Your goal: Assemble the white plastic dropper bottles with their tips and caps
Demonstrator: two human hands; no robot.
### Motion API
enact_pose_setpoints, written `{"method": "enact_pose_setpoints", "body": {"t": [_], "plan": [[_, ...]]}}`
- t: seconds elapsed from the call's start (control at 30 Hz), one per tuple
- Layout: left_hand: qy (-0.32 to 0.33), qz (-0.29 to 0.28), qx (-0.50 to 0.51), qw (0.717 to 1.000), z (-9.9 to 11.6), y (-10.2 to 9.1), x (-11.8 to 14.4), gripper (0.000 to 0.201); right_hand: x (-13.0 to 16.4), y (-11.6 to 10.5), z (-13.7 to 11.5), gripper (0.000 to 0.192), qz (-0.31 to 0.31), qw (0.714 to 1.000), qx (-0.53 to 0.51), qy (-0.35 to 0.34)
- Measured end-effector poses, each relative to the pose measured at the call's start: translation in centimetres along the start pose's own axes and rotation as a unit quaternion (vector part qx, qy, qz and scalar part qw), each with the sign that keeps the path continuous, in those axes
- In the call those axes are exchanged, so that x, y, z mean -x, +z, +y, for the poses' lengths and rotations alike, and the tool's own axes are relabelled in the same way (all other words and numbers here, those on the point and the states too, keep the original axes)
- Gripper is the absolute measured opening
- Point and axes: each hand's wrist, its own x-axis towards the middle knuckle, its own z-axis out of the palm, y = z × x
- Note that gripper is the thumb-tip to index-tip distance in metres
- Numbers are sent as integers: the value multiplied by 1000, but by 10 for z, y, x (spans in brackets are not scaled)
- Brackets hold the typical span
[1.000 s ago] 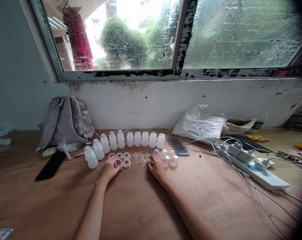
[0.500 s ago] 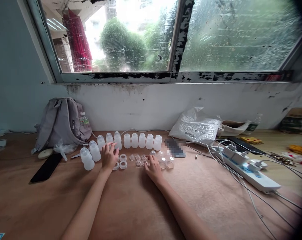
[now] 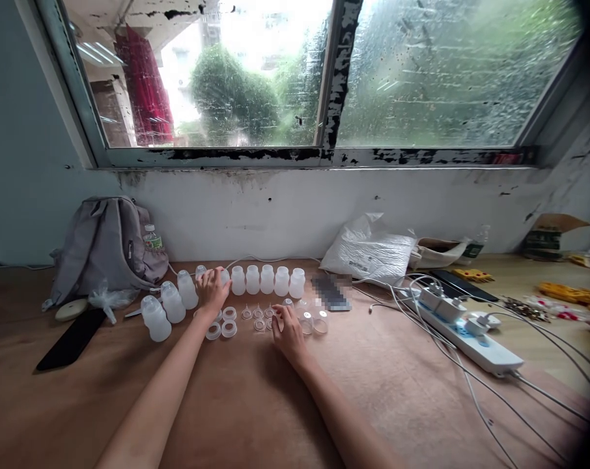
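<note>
Translucent white plastic bottles (image 3: 267, 279) stood in a curved row on the brown wooden table (image 3: 256, 404); about nine could be counted, one partly hidden. Left hand (image 3: 213, 290) was wrapped around one bottle (image 3: 223, 276) in that row, fingers closed on it. Near it lay roughly four white plastic rings (image 3: 228, 320), then several small clear silicone nipples (image 3: 254, 314) and about three clear domed caps (image 3: 312, 320). Right hand (image 3: 287, 329) rested on the nipples, fingers curled; grip unclear. Bottle contents could not be made out. Grey backpack (image 3: 102, 247) held a water bottle (image 3: 152, 237) in its side pocket.
</note>
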Motion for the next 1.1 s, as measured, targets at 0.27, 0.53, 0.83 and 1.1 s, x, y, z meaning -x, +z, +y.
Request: {"method": "enact_pose_setpoints", "body": {"t": [0.27,0.53,0.83,1.1], "plan": [[-67,154,225,960,53,-31,49,40,0,-3,-7,25,62,992,-106,18],[-6,35,339,940,71,4,112,46,-1,-12,-17,19,81,982,-157,71],[-39,-197,396,896,79,5,113,55,-7,-23,-32,27,-20,958,-272,89],[-113,-306,560,762,97,-5,115,44,-17,-31,-40,22,-75,894,-403,180]]}}
